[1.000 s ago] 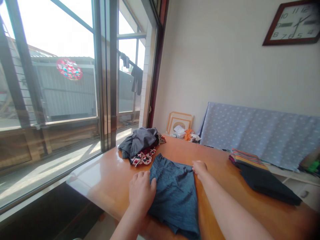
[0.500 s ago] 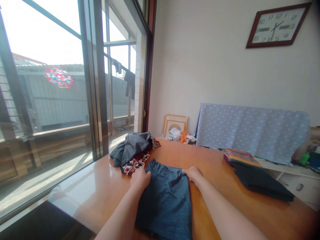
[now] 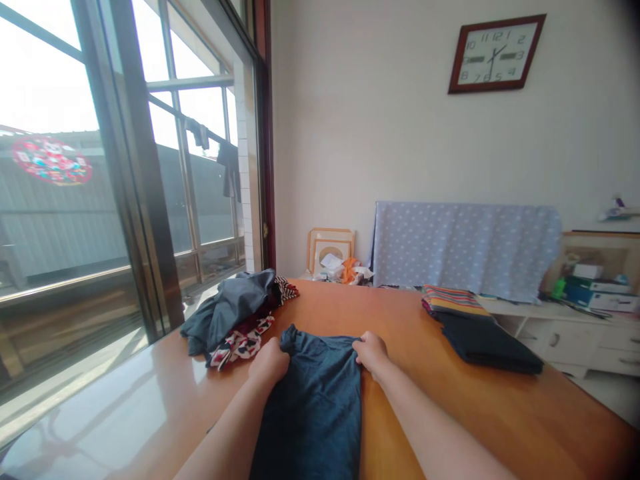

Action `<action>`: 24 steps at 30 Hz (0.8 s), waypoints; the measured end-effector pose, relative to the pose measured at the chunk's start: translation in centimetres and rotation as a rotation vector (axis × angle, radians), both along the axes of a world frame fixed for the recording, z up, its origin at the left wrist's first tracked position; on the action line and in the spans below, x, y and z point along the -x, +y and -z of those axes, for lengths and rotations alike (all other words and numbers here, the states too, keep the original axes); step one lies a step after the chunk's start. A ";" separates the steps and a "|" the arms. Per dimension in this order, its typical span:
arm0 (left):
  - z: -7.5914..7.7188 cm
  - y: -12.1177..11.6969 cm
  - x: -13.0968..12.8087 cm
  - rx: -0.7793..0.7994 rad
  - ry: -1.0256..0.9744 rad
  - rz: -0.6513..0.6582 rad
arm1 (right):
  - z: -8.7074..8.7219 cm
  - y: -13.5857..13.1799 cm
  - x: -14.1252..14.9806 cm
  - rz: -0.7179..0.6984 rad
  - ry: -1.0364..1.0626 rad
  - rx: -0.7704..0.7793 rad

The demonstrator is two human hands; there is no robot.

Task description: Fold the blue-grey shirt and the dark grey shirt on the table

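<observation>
A dark blue garment [image 3: 315,400] lies lengthwise on the wooden table [image 3: 400,407], its near end running out of the picture. What kind of garment it is I cannot tell. My left hand [image 3: 271,362] is closed on its far left edge. At the far right corner, my right hand [image 3: 371,353] pinches the cloth between thumb and fingers. The far edge is gathered and wrinkled between the two hands. Just beyond my left hand rests a loose heap of clothes [image 3: 237,303], grey on top with patterned cloth beneath.
Folded dark cloth [image 3: 490,343] lies at the table's right, beside a folded striped piece [image 3: 455,300]. A tall window [image 3: 165,167] borders the left side. Behind the table stand a draped blue spotted cloth [image 3: 465,247] and a white cabinet [image 3: 575,343].
The view has turned to the right. The garment's far edge looks straighter and its cloth smoother, and both hands still grip it.
</observation>
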State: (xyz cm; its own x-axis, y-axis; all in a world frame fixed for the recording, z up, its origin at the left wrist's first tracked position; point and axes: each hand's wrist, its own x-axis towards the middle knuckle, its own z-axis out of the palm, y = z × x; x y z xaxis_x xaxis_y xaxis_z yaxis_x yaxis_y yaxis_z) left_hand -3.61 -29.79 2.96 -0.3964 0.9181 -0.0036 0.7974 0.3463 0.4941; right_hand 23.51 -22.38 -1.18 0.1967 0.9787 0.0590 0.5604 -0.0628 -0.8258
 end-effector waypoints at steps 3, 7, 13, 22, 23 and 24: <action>0.1 1.5 -2.5 -0.002 -0.017 0.043 | 0.0 0.6 -2.7 0.045 0.023 -0.004; 0.4 4.0 -7.1 -0.011 -0.047 0.093 | -0.9 2.3 -7.8 0.119 0.027 -0.042; 0.7 6.1 -12.5 -0.029 -0.086 0.172 | -3.3 4.3 -15.5 0.204 0.056 -0.083; -0.2 2.0 -11.8 -0.009 0.007 0.243 | -3.3 -1.9 -18.6 -0.013 0.019 -0.011; -0.4 1.2 -11.7 -0.007 0.024 0.259 | -3.3 -3.2 -18.4 -0.061 0.014 0.003; -0.5 0.5 -11.6 -0.004 0.036 0.270 | -3.5 -4.5 -18.2 -0.107 0.012 0.017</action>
State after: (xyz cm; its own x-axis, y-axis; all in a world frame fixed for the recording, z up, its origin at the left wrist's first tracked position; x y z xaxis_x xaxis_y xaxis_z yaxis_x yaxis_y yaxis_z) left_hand 7.97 -29.27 3.43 -0.1371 0.9905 0.0103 0.8775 0.1166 0.4652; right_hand 41.68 -26.85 2.29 0.0919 0.9949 0.0409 0.5548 -0.0170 -0.8318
